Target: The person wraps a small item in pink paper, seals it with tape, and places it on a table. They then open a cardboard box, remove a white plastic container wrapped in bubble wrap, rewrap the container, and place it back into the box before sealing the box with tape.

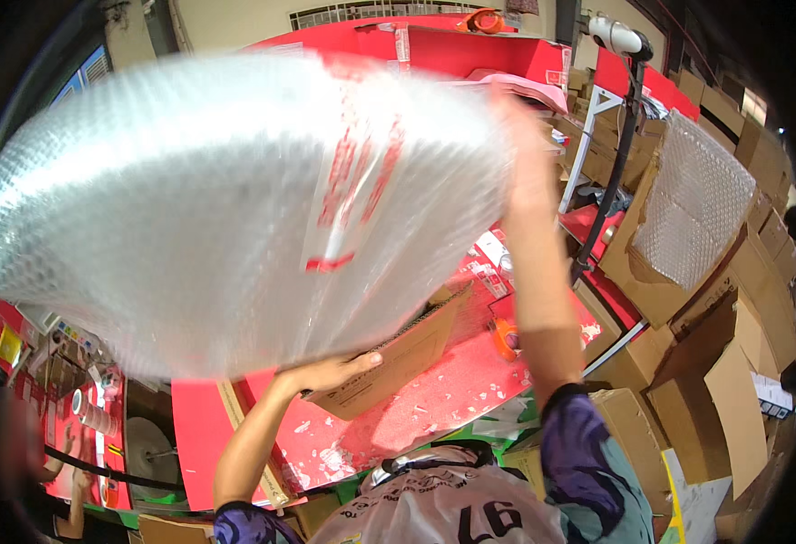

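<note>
A large bubble-wrapped bundle (234,224), sealed with clear tape bearing red print (360,183), is held up above the table and hides much of it. My right hand (517,129), blurred, grips the bundle's right end. At its lower edge, my left hand (333,374) supports the bundle, thumb showing and fingers hidden beneath. Just below that hand stands a cardboard box (398,367) bearing print, its top edge partly covered by the bundle. The red tabletop (432,421) under the box is worn, with white scraps stuck to it.
An orange tape dispenser (504,338) lies right of the box; another tape dispenser (483,22) sits on the red back panel. A black pole (619,156) rises at right, near bubble wrap (697,200) and open cartons (704,387). Another person's hands (74,455) are at lower left.
</note>
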Available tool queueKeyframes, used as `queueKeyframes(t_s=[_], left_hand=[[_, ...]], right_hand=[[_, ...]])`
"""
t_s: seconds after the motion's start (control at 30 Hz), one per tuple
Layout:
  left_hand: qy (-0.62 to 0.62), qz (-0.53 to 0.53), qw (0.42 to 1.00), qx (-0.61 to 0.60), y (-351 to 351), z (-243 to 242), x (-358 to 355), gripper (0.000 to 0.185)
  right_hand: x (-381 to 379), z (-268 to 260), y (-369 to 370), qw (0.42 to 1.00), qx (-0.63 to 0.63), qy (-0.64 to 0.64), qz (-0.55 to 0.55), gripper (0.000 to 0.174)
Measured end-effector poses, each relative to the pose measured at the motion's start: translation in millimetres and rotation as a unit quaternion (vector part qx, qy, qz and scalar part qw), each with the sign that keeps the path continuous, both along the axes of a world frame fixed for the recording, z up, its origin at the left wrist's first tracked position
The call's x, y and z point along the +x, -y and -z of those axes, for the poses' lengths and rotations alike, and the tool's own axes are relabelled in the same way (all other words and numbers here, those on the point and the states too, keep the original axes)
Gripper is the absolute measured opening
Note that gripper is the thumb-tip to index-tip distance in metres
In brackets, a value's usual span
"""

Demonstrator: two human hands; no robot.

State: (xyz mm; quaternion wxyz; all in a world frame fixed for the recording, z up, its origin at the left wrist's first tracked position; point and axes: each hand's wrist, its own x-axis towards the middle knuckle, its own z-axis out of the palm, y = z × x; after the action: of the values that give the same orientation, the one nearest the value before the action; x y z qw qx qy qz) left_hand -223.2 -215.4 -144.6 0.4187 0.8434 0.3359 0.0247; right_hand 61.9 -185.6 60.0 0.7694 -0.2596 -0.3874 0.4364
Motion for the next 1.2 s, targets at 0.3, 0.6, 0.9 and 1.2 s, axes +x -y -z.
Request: queueKeyframes(t_s=[0.3, 0.6, 0.9, 1.2], left_hand=[[-0.046, -0.048, 0.996, -0.061, 8, -4, -36, 0.066], [0.051, -0.235, 0.963, 0.123, 0, 30, -59, 0.050], [0.450, -0.445, 0.774, 0.005, 10, 166, -110, 0.062], [0.627, -0.399, 0.660, 0.107, 10, 103, -113, 0.065]], right_hand=[[98, 111, -111, 0.981, -0.057, -0.092, -0.162, 0.046], [175, 19, -71, 0.982, 0.049, 0.139, -0.119, 0.031], [29, 27, -13, 0.974, 0.046, 0.223, 0.012, 0.022], [24, 61, -69, 0.992, -0.016, -0.023, -0.119, 0.025]])
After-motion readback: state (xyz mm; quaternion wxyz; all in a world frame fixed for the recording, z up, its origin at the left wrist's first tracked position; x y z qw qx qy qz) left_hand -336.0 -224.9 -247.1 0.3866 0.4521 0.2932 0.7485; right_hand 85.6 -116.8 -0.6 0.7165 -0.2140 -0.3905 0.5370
